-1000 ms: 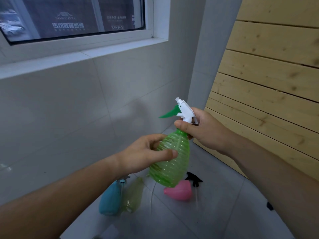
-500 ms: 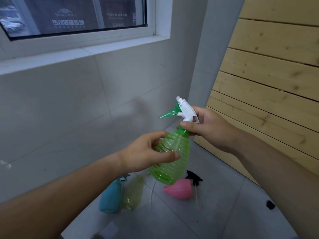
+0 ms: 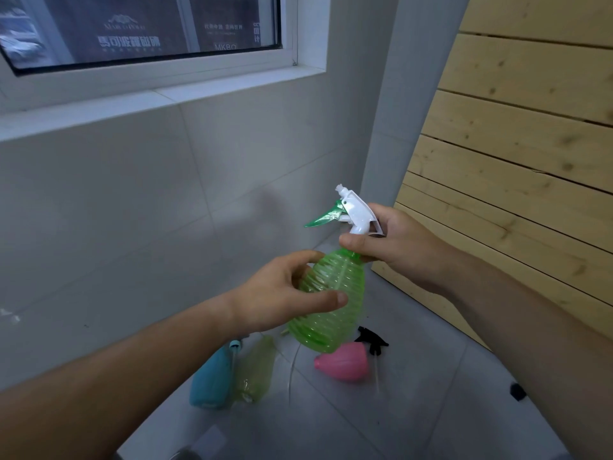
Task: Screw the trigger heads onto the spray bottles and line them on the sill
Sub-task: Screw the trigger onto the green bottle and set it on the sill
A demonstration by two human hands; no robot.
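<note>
A ribbed green spray bottle [image 3: 335,303] is held in the air in front of me, tilted slightly. My left hand [image 3: 278,293] wraps its body. My right hand [image 3: 394,244] pinches the collar of the white trigger head [image 3: 356,214] with a green lever, which sits on the bottle's neck. Below on the floor lie a blue bottle [image 3: 210,380], a pale yellow-green bottle [image 3: 255,370] and a pink bottle [image 3: 343,361] on their sides. A black trigger head [image 3: 371,338] lies beside the pink bottle. The white window sill [image 3: 159,94] runs across the upper left with nothing on it.
A grey tiled wall [image 3: 132,210] stands under the sill. A pale wooden plank panel [image 3: 514,161] leans on the right. A small black object [image 3: 517,391] lies on the grey floor tiles near my right forearm.
My right hand has shifted its grip around the collar of the trigger head, thumb now at the front. The bottle stays in about the same place in my left hand.
</note>
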